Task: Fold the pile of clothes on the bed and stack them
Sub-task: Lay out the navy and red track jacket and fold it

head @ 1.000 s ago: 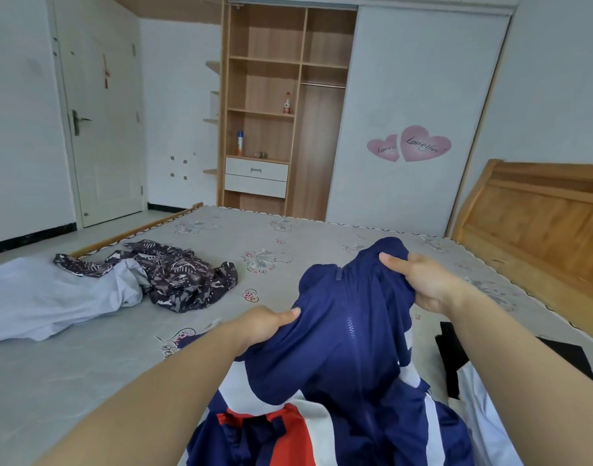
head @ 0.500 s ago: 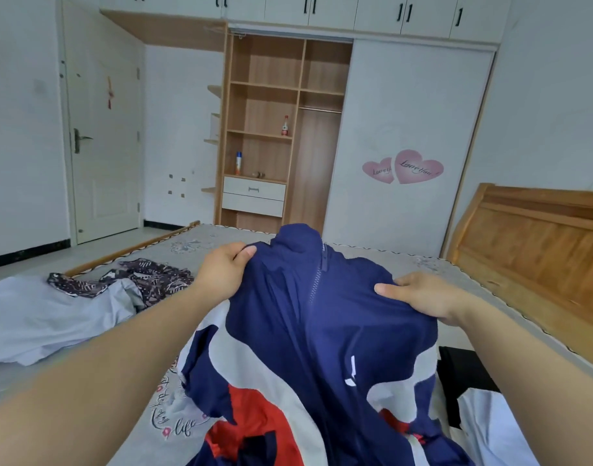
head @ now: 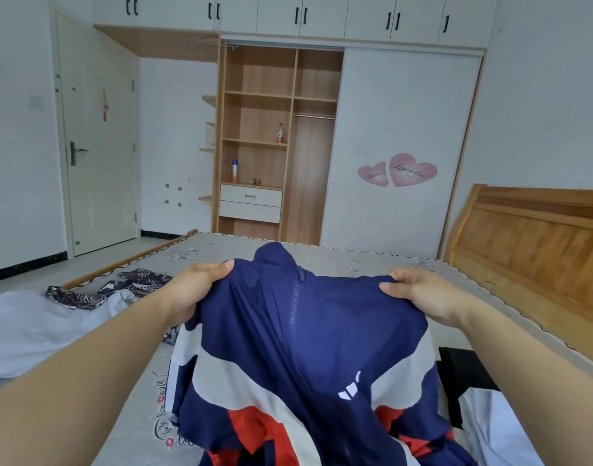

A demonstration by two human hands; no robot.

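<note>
I hold a navy zip jacket (head: pixel 305 348) with white and red bands up in front of me, above the bed (head: pixel 322 257). My left hand (head: pixel 190 290) grips its left shoulder and my right hand (head: pixel 419 294) grips its right shoulder. The zipper faces me and the collar stands up between my hands. The jacket's lower part hangs down out of the frame. A dark patterned garment (head: pixel 103 290) and a pale grey garment (head: pixel 36 327) lie on the bed to the left. A black and white garment (head: pixel 470 385) lies at the right, partly behind my right arm.
A wooden headboard (head: pixel 537 247) runs along the bed's right side. Beyond the bed stands an open wardrobe (head: pixel 271 146) with shelves, drawers and a sliding door. A white room door (head: pixel 96 146) is at the left.
Both hands have spread apart to the jacket's shoulders, pulling it wide with the zipper centred. My view has tilted upward, showing more of the wardrobe.
</note>
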